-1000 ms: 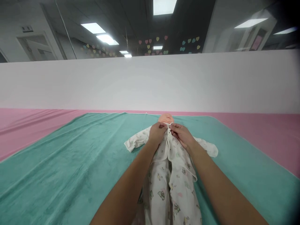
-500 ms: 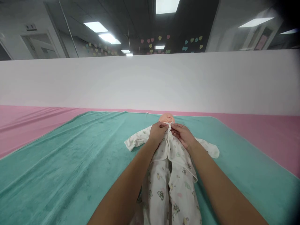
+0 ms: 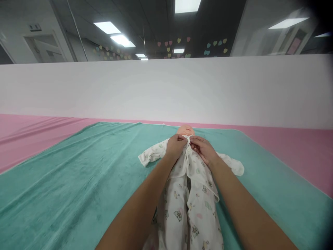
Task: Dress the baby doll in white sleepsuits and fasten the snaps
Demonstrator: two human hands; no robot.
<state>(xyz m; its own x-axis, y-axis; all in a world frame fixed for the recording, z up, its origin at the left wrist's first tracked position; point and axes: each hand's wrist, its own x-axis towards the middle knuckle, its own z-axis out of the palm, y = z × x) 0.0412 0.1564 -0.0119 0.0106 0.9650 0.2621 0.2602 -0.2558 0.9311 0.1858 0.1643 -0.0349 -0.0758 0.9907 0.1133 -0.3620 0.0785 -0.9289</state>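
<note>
Left hand (image 3: 175, 146) and right hand (image 3: 204, 150) both pinch the neck ties (image 3: 188, 138) of a printed sleepsuit (image 3: 201, 194) on a baby doll (image 3: 185, 130), lying on a green blanket (image 3: 65, 187).

Bright ceiling light panels (image 3: 107, 27), soft even light, faint shadows, darkened upper-right corner, curved edges

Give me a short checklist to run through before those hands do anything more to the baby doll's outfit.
Left hand pinching the collar tie: ok.
Right hand pinching the same tie area: ok.
Tie knotted: cannot tell, fingers cover it.
Doll's head uncovered, not under the hands: ok.
Sleepsuit front overlapped at the chest: ok.
Sleeve on the left and sleeve on the right flat on the teal blanket: ok.
</note>
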